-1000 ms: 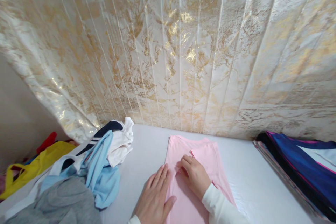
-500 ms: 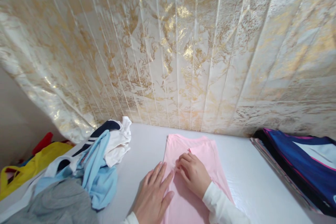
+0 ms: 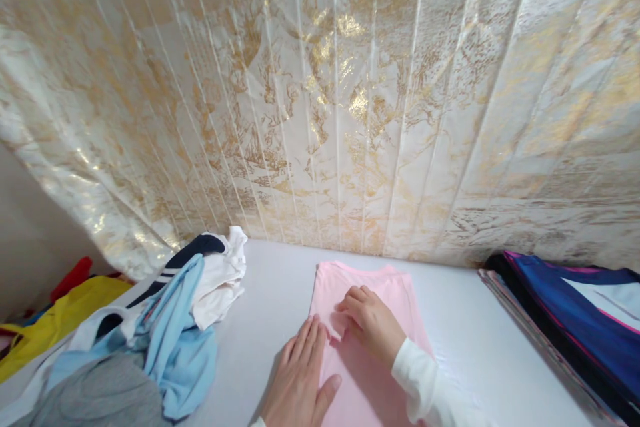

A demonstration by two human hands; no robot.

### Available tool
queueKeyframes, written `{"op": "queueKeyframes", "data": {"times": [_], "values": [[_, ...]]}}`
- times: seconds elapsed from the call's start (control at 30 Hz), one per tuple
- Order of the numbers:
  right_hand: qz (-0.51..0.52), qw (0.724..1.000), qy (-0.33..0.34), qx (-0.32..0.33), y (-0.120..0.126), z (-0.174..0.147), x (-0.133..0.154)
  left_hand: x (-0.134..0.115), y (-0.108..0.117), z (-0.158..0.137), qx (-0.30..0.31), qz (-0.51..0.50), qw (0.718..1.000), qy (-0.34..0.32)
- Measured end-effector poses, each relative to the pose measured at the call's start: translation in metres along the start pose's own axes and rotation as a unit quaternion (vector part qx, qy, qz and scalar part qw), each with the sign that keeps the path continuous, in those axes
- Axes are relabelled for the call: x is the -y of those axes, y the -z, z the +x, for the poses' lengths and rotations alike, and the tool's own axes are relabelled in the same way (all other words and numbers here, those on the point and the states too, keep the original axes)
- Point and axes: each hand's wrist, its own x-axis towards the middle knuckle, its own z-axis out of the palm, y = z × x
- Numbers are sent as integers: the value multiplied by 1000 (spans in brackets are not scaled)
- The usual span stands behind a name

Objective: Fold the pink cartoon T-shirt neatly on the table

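A pale pink shirt [image 3: 367, 383] lies lengthwise on the white surface in front of me, its neckline end pointing away. My left hand [image 3: 299, 377] rests flat along the shirt's left edge, fingers stretched out and thumb apart on the cloth. Over the middle of the shirt, my right hand [image 3: 373, 323] has its fingers bent and drawn together in a pinch on the pink cloth. A small raised fold shows between the two hands. The right fingertips are partly hidden by the hand itself.
On the left lies a loose heap of clothes with a light blue garment [image 3: 175, 360], a grey one [image 3: 100, 393] and a white one [image 3: 220, 287]. Beyond it is yellow cloth [image 3: 75, 307]. Folded dark garments [image 3: 555, 307] are stacked at right. A gold-patterned curtain [image 3: 340, 113] hangs behind.
A folded pink corner that stood out beyond my right hand no longer shows there; the cloth lies flatter. My left hand's fingers have drawn closer together. The view has shifted slightly.
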Motion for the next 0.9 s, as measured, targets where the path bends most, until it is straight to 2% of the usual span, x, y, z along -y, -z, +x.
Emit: {"op": "queueKeyframes", "data": {"times": [0.13,0.3,0.37,0.5,0.6,0.8,0.9], "values": [[62,997,51,15,0,-14,11,1,10,8,29,-33,999,26],[111,992,60,0,9,-19,6,-7,22,40,57,-136,979,137],[119,991,64,2,7,-19,4,-10,24,52,75,-155,972,162],[105,993,59,7,-4,-19,1,-11,24,63,98,-144,972,158],[85,995,55,6,-8,-19,-1,-10,24,61,86,-147,974,148],[4,996,81,27,4,-21,7,-9,25,58,52,-157,976,145],[-3,998,54,21,6,-21,14,-8,24,58,44,-185,970,150]]}}
